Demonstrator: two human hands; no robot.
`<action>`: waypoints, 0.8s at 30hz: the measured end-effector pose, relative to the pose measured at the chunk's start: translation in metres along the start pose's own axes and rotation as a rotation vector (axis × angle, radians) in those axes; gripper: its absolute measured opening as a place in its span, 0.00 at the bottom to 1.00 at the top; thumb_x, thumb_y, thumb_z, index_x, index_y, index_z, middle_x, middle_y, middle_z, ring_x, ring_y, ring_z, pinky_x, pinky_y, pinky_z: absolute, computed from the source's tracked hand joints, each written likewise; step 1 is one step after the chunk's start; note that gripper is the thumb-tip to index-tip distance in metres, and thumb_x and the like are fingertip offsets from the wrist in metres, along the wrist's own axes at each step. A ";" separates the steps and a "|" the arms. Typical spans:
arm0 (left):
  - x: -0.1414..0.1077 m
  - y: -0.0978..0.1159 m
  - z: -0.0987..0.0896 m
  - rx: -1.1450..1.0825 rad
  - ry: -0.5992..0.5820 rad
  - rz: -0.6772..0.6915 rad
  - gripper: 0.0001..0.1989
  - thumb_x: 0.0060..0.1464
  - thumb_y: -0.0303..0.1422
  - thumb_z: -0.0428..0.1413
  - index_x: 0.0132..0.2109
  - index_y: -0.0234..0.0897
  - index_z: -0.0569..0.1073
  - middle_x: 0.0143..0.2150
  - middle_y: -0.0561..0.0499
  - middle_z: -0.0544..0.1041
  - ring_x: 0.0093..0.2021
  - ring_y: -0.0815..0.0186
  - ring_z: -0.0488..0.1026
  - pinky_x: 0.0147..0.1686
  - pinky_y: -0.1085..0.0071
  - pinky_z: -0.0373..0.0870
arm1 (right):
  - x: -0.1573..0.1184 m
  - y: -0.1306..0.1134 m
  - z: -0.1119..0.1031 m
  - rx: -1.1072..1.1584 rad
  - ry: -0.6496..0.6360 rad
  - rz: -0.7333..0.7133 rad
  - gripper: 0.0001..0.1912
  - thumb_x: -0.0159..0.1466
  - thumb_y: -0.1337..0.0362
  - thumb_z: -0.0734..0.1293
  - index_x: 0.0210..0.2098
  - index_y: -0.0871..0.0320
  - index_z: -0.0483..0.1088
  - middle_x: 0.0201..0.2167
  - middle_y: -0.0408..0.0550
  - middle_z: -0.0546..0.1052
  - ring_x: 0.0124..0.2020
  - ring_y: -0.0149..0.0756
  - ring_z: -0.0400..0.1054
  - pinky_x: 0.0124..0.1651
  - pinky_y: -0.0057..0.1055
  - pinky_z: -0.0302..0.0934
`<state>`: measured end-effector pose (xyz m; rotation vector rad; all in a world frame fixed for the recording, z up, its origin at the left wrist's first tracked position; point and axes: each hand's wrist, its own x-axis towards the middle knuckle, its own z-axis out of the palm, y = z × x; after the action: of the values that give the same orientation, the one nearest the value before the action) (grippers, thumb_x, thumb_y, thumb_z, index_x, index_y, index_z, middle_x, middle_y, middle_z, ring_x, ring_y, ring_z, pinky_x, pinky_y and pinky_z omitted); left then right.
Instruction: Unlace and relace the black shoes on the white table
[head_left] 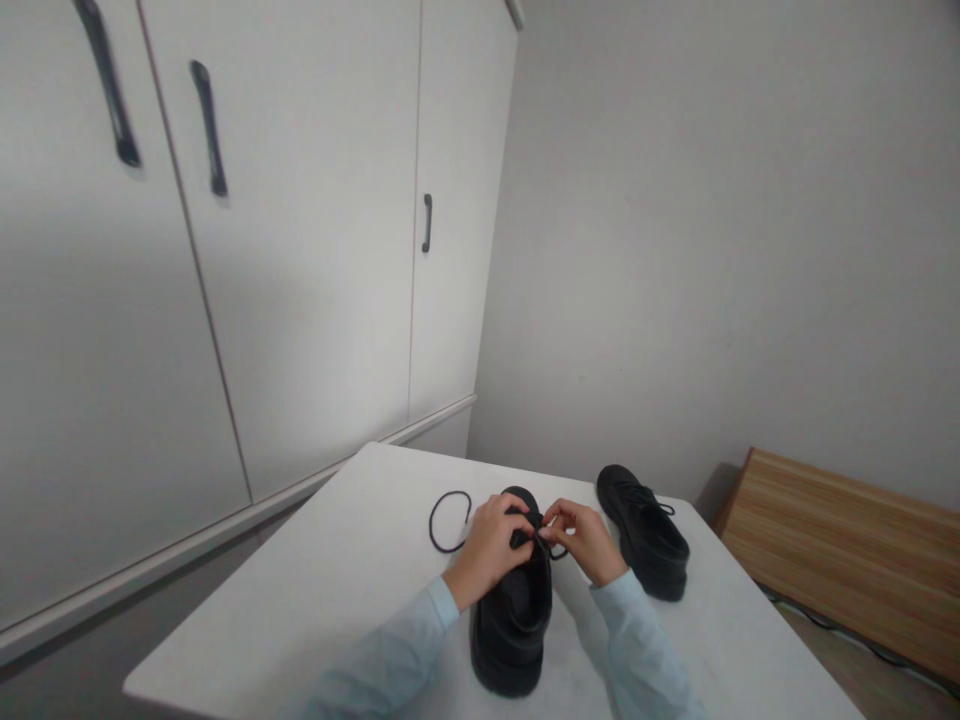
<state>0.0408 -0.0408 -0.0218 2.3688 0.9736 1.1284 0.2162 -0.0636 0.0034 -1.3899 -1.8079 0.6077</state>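
A black lace-up shoe [511, 640] stands on the white table, its toe pointing away from me. Over its left side, my left hand [496, 535] is closed, thumb and fingers gripping the shoe's upper by the eyelets. On the opposite side, my right hand [579, 535] pinches the black shoelace at the lacing. One long end of the shoelace [431, 525] loops out onto the table at the left. My fingers partly hide the tongue and eyelets. A matching shoe [649, 540] sits to the right, with its lace in it.
The white table [322, 600] reaches toward the wall corner. White cabinets [315, 250] with dark handles rise at the left. A wood-grain board [847, 550] is beyond the table at the right, with a dark cable [825, 625] along its lower edge.
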 end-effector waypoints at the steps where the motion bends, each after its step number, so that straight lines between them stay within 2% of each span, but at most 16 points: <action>1: 0.000 0.001 -0.001 0.008 0.009 -0.001 0.04 0.44 0.27 0.59 0.31 0.40 0.76 0.45 0.49 0.71 0.47 0.58 0.66 0.48 0.60 0.62 | 0.000 0.000 0.000 -0.013 0.004 -0.012 0.07 0.55 0.60 0.67 0.28 0.58 0.69 0.18 0.42 0.73 0.24 0.34 0.69 0.32 0.30 0.62; 3: -0.001 0.002 -0.002 0.016 0.031 -0.002 0.03 0.47 0.28 0.58 0.32 0.40 0.75 0.44 0.49 0.71 0.47 0.59 0.66 0.48 0.60 0.61 | 0.000 0.000 -0.001 -0.055 0.027 -0.055 0.10 0.55 0.57 0.67 0.29 0.58 0.70 0.23 0.44 0.74 0.27 0.35 0.68 0.34 0.31 0.62; 6: -0.002 0.004 -0.005 0.003 0.065 -0.001 0.03 0.52 0.31 0.56 0.34 0.39 0.74 0.43 0.48 0.71 0.46 0.60 0.66 0.48 0.61 0.61 | -0.002 -0.002 -0.004 -0.077 0.029 -0.124 0.15 0.53 0.53 0.68 0.35 0.56 0.71 0.36 0.49 0.73 0.37 0.38 0.68 0.38 0.33 0.63; 11: -0.001 0.009 -0.013 -0.150 0.131 -0.056 0.06 0.58 0.32 0.49 0.35 0.37 0.70 0.37 0.48 0.71 0.42 0.62 0.67 0.45 0.64 0.63 | -0.006 0.000 -0.006 0.017 -0.145 -0.150 0.34 0.47 0.52 0.73 0.51 0.54 0.63 0.53 0.54 0.67 0.55 0.47 0.60 0.51 0.42 0.59; 15: 0.003 0.008 -0.024 -0.497 0.151 -0.147 0.10 0.60 0.37 0.46 0.38 0.37 0.66 0.38 0.48 0.73 0.41 0.64 0.69 0.45 0.65 0.65 | -0.006 0.004 -0.002 0.065 -0.248 -0.087 0.39 0.47 0.55 0.73 0.55 0.54 0.58 0.55 0.56 0.66 0.56 0.48 0.60 0.54 0.46 0.56; 20: 0.008 0.010 -0.037 -1.125 0.185 -0.234 0.13 0.57 0.43 0.50 0.38 0.37 0.61 0.37 0.48 0.74 0.41 0.63 0.73 0.47 0.61 0.66 | -0.005 0.006 0.003 0.113 -0.262 -0.033 0.39 0.47 0.56 0.73 0.55 0.53 0.57 0.57 0.55 0.63 0.58 0.48 0.57 0.53 0.46 0.57; 22: 0.009 0.013 -0.041 -1.277 0.184 -0.274 0.15 0.55 0.44 0.52 0.37 0.38 0.60 0.35 0.49 0.74 0.38 0.64 0.74 0.45 0.60 0.68 | -0.005 0.006 0.003 0.118 -0.257 -0.018 0.40 0.46 0.57 0.73 0.56 0.52 0.57 0.58 0.55 0.62 0.58 0.48 0.57 0.52 0.46 0.58; 24: 0.009 0.014 -0.044 -1.331 0.179 -0.290 0.15 0.54 0.44 0.53 0.36 0.38 0.60 0.32 0.52 0.72 0.34 0.67 0.73 0.43 0.61 0.69 | -0.005 0.006 0.003 0.119 -0.259 -0.006 0.40 0.46 0.57 0.73 0.56 0.52 0.57 0.58 0.55 0.62 0.58 0.49 0.57 0.51 0.46 0.58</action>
<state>0.0168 -0.0440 0.0180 1.0401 0.3306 1.2713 0.2176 -0.0660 -0.0044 -1.2714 -1.9408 0.9119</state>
